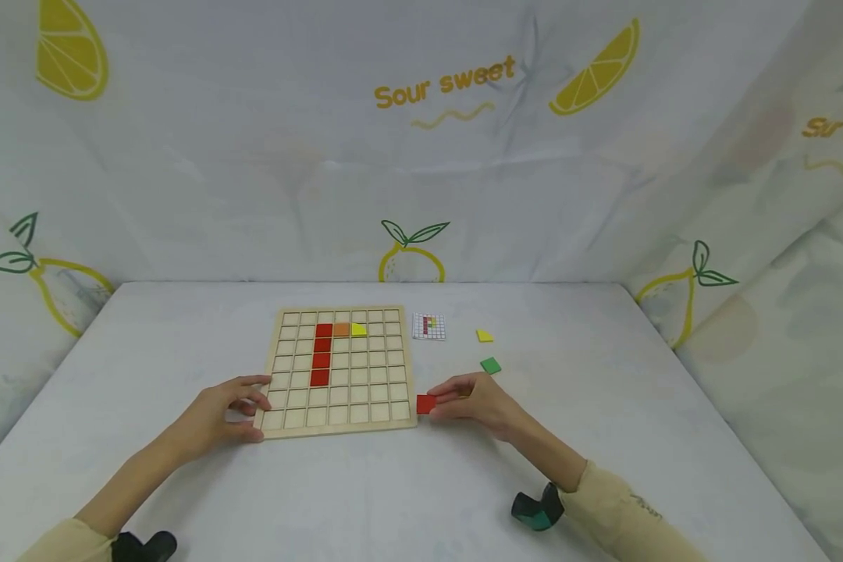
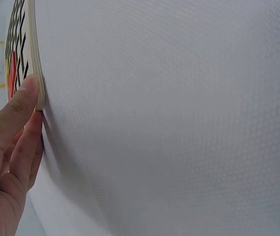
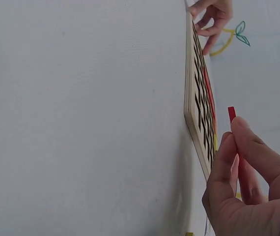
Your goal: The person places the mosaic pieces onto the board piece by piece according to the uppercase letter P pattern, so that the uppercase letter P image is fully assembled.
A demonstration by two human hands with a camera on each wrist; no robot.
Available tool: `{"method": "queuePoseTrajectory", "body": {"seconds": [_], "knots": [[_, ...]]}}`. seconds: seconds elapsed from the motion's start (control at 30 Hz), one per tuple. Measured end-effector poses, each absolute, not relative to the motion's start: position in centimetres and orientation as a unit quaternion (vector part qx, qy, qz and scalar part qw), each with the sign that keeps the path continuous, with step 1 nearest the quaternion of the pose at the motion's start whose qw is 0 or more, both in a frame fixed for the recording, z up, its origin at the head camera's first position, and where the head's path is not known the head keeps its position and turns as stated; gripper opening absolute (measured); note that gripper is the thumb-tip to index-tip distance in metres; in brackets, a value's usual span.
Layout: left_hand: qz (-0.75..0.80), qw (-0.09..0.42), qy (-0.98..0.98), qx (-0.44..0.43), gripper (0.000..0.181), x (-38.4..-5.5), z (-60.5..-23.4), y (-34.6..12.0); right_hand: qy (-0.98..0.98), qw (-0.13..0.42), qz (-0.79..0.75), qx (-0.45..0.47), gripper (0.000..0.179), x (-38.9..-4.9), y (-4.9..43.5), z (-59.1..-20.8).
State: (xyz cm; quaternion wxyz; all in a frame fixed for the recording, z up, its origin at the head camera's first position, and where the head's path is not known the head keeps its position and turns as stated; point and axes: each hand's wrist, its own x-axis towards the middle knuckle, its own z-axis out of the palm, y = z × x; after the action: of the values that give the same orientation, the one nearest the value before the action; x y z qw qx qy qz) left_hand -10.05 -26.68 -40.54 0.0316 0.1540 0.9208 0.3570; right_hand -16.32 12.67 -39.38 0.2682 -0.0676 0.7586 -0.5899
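Observation:
A wooden grid board point(image 1: 358, 378) lies flat, with several red square tiles point(image 1: 321, 361) in one column. An orange tile point(image 1: 341, 329) and a yellow tile point(image 1: 359, 330) continue from the top red tile along the same row. At the board's near left corner, my left hand point(image 1: 219, 414) holds the edge between thumb and fingers. My right hand point(image 1: 479, 404) pinches a red square tile point(image 1: 425, 404) by its side, just off the board's right edge. The right wrist view shows that red tile point(image 3: 232, 113) edge-on, jutting past the thumb and fingertips.
A small pattern card point(image 1: 429, 326) with a coloured grid lies beside the board's upper right. Farther right are a loose yellow piece point(image 1: 485, 336) and a green tile point(image 1: 491, 365). A lemon-printed cloth point(image 1: 309, 187) hangs behind the white table point(image 1: 393, 499).

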Motion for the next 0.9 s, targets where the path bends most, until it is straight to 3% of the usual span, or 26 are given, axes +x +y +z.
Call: {"method": "queuePoseTrajectory", "body": {"seconds": [0.53, 0.9], "knots": [[0.367, 0.035, 0.918, 0.144, 0.03, -9.9, -41.0, -27.1, 0.752, 0.268, -0.595, -0.098, 0.027, -17.8, 6.8, -39.5], [0.368, 0.031, 0.916, 0.154, 0.031, -10.2, -40.8, -26.9, 0.791, 0.238, -0.549, -0.126, 0.023, -18.5, 3.9, -39.8]]}}
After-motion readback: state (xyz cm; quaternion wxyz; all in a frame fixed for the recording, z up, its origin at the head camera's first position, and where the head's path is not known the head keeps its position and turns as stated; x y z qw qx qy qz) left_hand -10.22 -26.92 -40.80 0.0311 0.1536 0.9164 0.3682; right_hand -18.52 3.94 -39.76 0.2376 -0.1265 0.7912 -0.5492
